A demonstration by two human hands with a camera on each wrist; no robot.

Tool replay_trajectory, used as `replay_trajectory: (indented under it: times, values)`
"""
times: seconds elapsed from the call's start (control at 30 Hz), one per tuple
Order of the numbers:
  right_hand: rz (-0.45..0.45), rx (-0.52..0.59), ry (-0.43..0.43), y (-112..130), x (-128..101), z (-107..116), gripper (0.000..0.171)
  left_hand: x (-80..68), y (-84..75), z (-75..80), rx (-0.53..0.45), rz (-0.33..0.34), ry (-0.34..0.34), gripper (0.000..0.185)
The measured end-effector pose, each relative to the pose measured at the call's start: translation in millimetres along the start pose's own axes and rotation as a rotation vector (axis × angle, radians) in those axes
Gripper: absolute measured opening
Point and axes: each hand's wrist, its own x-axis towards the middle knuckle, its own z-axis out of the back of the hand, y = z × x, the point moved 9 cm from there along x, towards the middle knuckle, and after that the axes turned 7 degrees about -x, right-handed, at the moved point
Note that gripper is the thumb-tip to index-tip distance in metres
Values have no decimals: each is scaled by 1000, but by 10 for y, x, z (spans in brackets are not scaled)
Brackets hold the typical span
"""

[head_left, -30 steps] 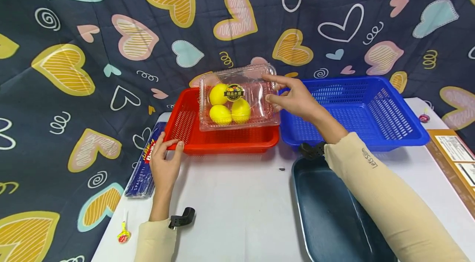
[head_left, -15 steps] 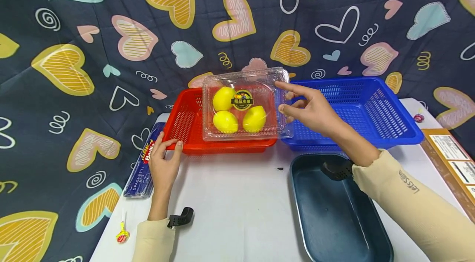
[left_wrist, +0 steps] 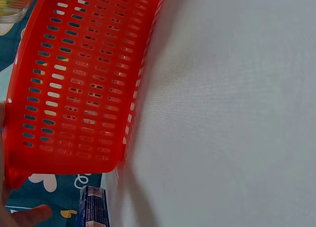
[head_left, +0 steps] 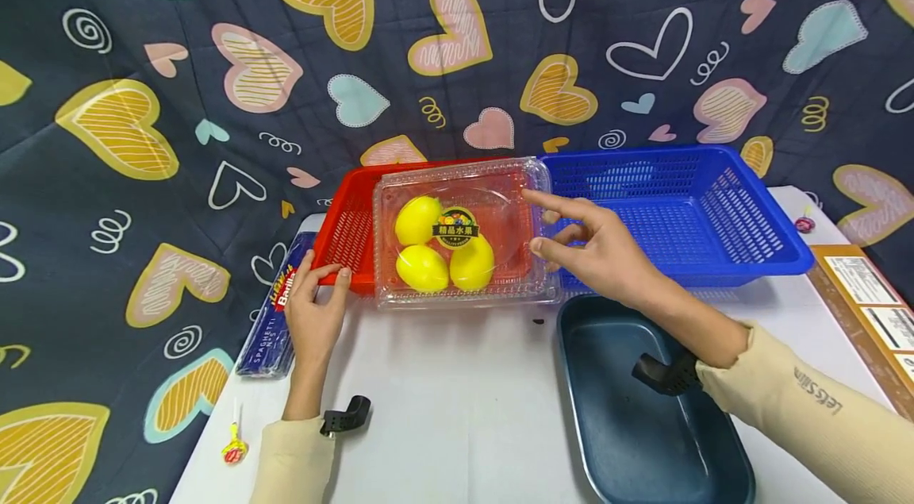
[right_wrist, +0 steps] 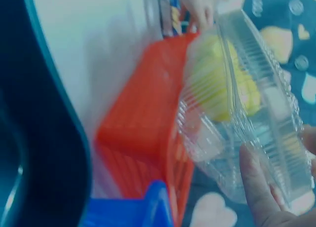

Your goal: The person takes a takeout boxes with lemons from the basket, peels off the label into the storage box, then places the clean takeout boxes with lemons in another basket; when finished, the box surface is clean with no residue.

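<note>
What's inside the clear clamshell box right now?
Three yellow lemons show through the clear clamshell box; a round label on the lid hides the spot between them.

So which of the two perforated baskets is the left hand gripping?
The red basket: the left hand holds its near left corner. The blue basket stands to its right, with no hand on it.
</note>
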Motion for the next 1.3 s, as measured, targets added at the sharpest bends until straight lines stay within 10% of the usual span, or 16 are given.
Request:
replay_trajectory:
  times: [1.3]
  values:
    - [54,9,51,-139,-835,-584,52,17,18,0,50,-1,-2,28]
